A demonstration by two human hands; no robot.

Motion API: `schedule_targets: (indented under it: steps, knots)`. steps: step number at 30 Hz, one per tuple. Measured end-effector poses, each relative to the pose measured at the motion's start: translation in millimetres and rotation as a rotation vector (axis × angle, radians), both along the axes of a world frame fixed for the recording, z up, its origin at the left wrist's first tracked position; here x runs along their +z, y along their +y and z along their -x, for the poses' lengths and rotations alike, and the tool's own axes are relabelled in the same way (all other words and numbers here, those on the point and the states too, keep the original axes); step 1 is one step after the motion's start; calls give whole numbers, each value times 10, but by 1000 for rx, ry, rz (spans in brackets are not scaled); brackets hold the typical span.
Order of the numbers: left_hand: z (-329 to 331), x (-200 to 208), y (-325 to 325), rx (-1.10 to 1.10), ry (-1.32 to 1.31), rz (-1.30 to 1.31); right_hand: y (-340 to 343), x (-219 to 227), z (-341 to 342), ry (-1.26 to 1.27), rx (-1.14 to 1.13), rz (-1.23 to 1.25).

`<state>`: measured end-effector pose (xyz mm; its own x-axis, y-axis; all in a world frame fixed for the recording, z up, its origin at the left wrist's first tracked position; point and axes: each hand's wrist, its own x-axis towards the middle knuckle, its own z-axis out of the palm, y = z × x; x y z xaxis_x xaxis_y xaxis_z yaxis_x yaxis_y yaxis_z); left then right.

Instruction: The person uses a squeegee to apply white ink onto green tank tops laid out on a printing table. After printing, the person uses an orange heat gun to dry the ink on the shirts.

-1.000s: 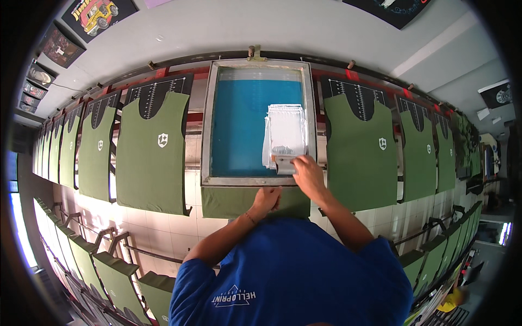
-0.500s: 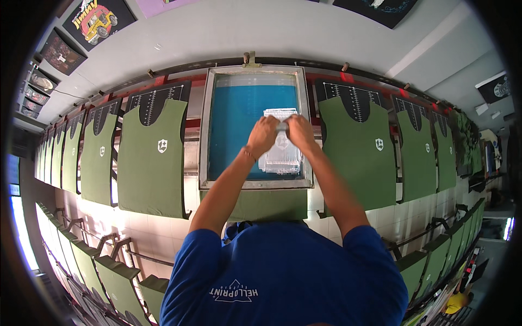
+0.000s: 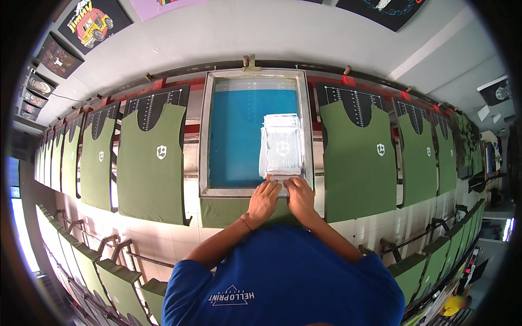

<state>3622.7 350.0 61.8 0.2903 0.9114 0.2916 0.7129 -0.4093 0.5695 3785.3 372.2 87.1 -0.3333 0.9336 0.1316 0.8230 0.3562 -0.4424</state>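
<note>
Squeegee (image 3: pixel 281 177) at the near end of the blue screen (image 3: pixel 234 141), by the white ink (image 3: pixel 281 155); we see left hand (image 3: pixel 264 199) and right hand (image 3: pixel 299 196) both gripping it; we judge uneven pressure could leave ink patchy; a careless tilt could drip it.

We hold our left hand (image 3: pixel 263 202) and right hand (image 3: pixel 300 200) side by side, fingers (image 3: pixel 270 186) curled, forearms (image 3: pixel 220 240) angled inward.

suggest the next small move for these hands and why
Probably lift the squeegee off the screen: the left hand and right hand grip it at the near end of the white ink, close to the frame, leaving little room to pull nearer.
</note>
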Motion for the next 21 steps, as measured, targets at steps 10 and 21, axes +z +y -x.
schedule_targets:
  steps: [10, 21]
  knots:
    - [171, 173, 1800, -30, -75, -14, 1904, -56, 128, -154, 58, 1]
    - [1, 124, 487, -16, 12, -47, 434, 40, -93, 53, 74, -105]
